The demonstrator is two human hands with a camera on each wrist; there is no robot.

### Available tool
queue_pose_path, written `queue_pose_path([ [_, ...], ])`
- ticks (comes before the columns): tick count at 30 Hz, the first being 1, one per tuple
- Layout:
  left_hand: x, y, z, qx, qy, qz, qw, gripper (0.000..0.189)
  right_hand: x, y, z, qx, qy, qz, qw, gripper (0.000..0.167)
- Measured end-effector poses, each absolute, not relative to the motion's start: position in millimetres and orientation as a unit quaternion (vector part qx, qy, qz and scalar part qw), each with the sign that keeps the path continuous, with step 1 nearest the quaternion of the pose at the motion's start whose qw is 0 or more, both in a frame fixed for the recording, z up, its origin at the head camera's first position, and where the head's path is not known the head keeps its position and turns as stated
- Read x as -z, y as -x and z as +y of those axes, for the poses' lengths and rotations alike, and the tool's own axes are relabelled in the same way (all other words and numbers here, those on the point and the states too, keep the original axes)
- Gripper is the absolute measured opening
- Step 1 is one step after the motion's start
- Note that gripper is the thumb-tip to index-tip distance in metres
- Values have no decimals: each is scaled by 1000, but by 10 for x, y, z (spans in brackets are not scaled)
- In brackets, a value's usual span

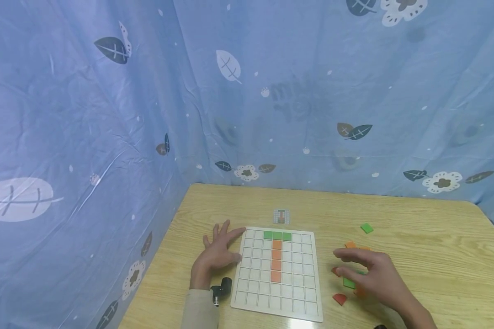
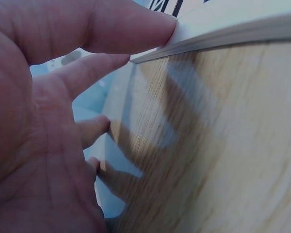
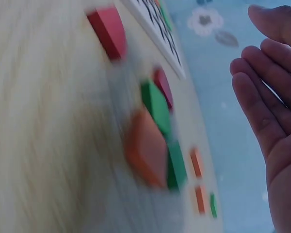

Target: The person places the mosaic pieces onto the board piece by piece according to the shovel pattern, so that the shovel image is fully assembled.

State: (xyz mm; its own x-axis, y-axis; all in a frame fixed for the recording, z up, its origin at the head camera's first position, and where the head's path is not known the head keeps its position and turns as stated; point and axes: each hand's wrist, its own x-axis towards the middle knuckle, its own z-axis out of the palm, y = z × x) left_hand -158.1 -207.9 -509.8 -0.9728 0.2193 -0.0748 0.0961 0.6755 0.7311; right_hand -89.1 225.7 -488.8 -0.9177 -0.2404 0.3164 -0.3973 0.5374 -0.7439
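A white gridded board [image 1: 252,299] lies on the wooden table. Three green square tiles [image 1: 277,236] sit side by side in its top row, and several orange tiles [image 1: 276,265] run down the column under the middle one. My left hand [image 1: 219,253] touches the board's left edge with thumb and index fingertips, the other fingers spread. Right of the board, my right hand [image 1: 372,272] is held over loose tiles, fingers gently bent and nothing in its grasp. Below it in the right wrist view are an orange tile [image 3: 148,150], green tile [image 3: 156,109] and red quarter-round tile [image 3: 106,31].
Behind the board lies a small pattern card [image 1: 281,216] showing a T-like figure on a grid. One green tile [image 1: 367,228] lies apart at the right. A small black device [image 1: 226,285] is at the left wrist. Blue patterned cloth [image 1: 304,114] hangs behind and left of the table.
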Motion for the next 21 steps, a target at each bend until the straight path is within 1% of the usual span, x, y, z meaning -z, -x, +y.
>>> queue_pose_path([
  [3, 5088, 1580, -2080, -395, -87, 911, 80, 89, 4851, 884, 2437, -443, -163, -878, 83, 33],
  [10, 5028, 1576, -2061, -377, -76, 918, 94, 89, 4802, 908, 2824, -418, -148, -888, 120, 37],
  [16, 5042, 1575, -2060, -369, -72, 922, 94, 90, 4749, 942, 3044, -403, -117, -901, 113, 38],
  [21, 5053, 1573, -2062, -369, -73, 922, 93, 90, 4731, 1004, 3129, -400, -113, -902, 117, 40],
])
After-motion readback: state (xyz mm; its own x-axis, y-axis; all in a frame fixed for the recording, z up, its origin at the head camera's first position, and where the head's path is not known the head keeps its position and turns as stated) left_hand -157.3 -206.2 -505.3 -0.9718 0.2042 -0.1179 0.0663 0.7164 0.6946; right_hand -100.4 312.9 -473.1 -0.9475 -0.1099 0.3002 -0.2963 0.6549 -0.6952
